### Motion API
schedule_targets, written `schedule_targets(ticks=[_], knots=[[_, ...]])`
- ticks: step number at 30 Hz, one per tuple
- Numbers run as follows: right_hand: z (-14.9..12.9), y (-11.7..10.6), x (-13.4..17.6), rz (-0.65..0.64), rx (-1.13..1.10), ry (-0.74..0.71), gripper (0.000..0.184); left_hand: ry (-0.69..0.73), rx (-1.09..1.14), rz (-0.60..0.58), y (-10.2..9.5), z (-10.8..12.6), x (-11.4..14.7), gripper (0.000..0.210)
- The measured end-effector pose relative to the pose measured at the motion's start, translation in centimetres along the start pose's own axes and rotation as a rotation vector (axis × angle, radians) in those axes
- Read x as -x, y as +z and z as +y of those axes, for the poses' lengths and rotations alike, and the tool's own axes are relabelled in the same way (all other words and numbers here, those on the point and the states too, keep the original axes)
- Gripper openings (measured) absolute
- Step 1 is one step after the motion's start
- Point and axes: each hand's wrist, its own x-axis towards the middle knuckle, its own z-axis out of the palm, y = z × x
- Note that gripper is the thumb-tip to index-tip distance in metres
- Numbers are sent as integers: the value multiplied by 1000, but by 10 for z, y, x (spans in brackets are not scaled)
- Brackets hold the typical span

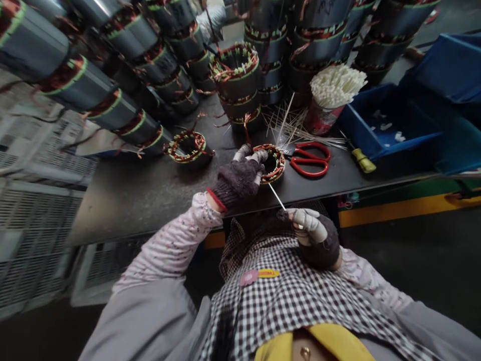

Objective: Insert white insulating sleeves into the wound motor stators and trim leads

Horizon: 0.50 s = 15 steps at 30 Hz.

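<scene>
A wound motor stator (278, 170), a ring with copper coils and pale slot ends, sits near the front edge of the dark workbench (124, 200). My left hand (244, 170), in a dark glove with taped fingers, grips the stator's left rim; some fingertips are hidden at its opening. My right hand (310, 228), gloved and taped too, is closed on a thin white strip (277, 196) in front of the bench edge. The strip's far end reaches the stator's near side. Red-handled scissors (311, 159) lie just right of the stator.
Tall stacks of stators (240, 75) line the back and left. One single stator (190, 150) stands to the left. A tub of white sticks (325, 118), loose thin strips (287, 125), a yellow-handled screwdriver (363, 159) and a blue bin (398, 145) with white bits are on the right.
</scene>
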Motion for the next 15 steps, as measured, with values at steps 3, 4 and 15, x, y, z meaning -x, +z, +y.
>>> schedule_targets(ticks=[3,4,15], knots=[[-5,3,-10,29,145,-231,77,5,-69,100,16,5,15,43],[-5,3,-14,29,201,-272,77,-11,-86,133,21,7,20,44],[-4,3,-15,155,243,-390,59,-84,-92,227,25,8,34,42]])
